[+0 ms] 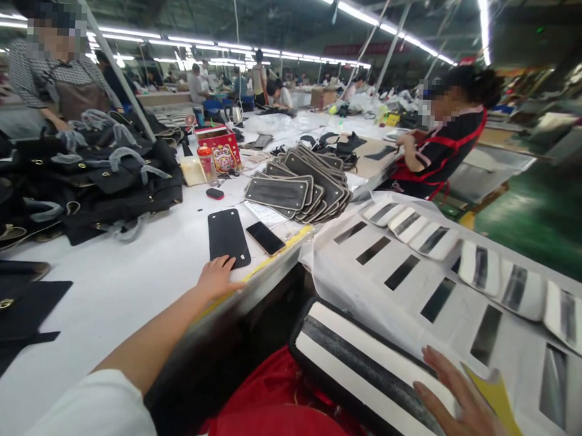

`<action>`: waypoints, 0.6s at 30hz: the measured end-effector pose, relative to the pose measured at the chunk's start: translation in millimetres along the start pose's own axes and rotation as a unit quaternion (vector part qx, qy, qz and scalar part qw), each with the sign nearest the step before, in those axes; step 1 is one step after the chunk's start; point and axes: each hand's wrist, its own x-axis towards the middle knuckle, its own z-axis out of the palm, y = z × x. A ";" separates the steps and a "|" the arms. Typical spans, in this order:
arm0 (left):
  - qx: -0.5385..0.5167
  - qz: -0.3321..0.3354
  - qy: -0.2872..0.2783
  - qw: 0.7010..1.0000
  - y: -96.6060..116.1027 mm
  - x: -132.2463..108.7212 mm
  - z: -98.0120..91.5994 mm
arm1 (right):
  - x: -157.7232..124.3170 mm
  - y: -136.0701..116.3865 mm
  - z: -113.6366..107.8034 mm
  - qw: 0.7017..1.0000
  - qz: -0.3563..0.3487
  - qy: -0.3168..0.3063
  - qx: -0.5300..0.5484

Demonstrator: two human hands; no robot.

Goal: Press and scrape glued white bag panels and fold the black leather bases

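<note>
My left hand (221, 278) rests on the worktable's front edge, its fingertips on the near end of a flat black panel (227, 231) with small light marks near its corners. Those fingers are stretched out. At the lower right my right hand (461, 402) is open, fingers apart, over a white panel with a dark stripe (362, 359). Whether it touches that panel I cannot tell. The white panel lies in a black-rimmed piece above my red apron (282, 423). Beside my right hand is a yellow sheet (498, 397), partly hidden.
A phone (266, 237) lies right of the black panel. Behind it is a pile of dark, pale-edged panels (302, 186). Black bags (104, 178) crowd the left. White striped pieces (479, 268) line a plastic-covered table at right. Co-workers stand at left and right.
</note>
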 end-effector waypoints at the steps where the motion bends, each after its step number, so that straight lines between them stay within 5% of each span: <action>1: 0.004 0.024 0.005 1.000 -0.8 -7.3 -0.6 | 3.2 -15.2 -0.7 1.000 -0.002 -0.004 0.012; 7: -0.110 0.055 0.022 0.992 -15.9 -22.6 -6.8 | 15.1 -101.5 13.9 0.993 -0.055 -0.048 0.087; 13: -0.164 -0.037 0.079 0.983 -2.2 37.8 -6.1 | 20.8 -156.9 40.2 0.966 -0.168 -0.161 0.112; 18: -0.237 -0.122 0.090 0.960 23.5 87.6 -0.1 | 12.2 -171.2 50.2 0.957 -0.166 -0.202 0.124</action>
